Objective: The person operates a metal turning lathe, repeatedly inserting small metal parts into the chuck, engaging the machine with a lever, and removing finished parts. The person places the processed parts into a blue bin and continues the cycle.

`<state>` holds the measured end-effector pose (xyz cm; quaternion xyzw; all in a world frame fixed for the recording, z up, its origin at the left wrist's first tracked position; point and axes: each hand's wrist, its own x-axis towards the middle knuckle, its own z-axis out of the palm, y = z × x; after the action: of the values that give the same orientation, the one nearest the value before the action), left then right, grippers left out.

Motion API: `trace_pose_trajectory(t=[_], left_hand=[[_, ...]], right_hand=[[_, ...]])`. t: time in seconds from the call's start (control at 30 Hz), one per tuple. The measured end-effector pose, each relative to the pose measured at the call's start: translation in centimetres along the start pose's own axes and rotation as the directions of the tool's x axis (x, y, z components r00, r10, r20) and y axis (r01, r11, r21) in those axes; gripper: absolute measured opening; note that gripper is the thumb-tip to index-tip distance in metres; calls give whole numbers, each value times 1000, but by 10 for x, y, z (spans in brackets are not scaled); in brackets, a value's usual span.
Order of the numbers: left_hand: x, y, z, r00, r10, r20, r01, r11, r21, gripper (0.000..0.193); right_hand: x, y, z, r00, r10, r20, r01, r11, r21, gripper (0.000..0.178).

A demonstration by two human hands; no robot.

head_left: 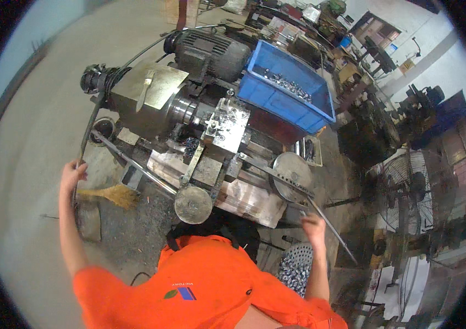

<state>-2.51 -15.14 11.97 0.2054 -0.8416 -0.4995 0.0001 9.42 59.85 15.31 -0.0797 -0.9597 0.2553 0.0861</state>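
Note:
My left hand point(72, 174) is closed round a long dark lever point(91, 122) at the left end of a lathe. My right hand point(313, 227) is raised on the right, slightly blurred, its fingers pinched on something small that I cannot make out. Below it stands a perforated bowl point(302, 253) filled with small metal parts point(293, 274). Close above that hand are a round metal disc point(293, 176) and a slanting metal rod point(331, 230). In the middle, the chuck point(182, 111) faces a tool block point(227, 129) strewn with metal chips.
A blue crate point(277, 104) with small metal parts stands behind the lathe, beside a dark motor point(211, 55). A brush point(145, 90) lies on the headstock cover point(162, 82). A straw broom point(115, 194) is low on the left. At right stands a caged fan point(408, 192).

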Motion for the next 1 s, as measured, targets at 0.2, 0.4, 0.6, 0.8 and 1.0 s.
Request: trace_pose_trajectory(t=[0.2,0.4,0.6,0.8,1.0], left_hand=[[-37,18,0,977,165,-133,-56,805,590,42],[-74,24,-11,998,-8,-67,52,732,679,42],[-92,-22,1,945,204,-258,2,782,623,36],[-83,-10,2,959,103,-264,110,724,681,28],[-83,8,2,956,126,-266,121,655,746,25]], right_hand=[[126,-198,45,768,-637,72,595,749,292,32],[219,-309,116,417,-867,275,909,406,-95,14],[233,-322,163,678,-658,328,680,731,60,24],[235,-335,166,720,-579,383,569,808,151,23],[235,-342,163,813,-454,364,435,890,139,17]])
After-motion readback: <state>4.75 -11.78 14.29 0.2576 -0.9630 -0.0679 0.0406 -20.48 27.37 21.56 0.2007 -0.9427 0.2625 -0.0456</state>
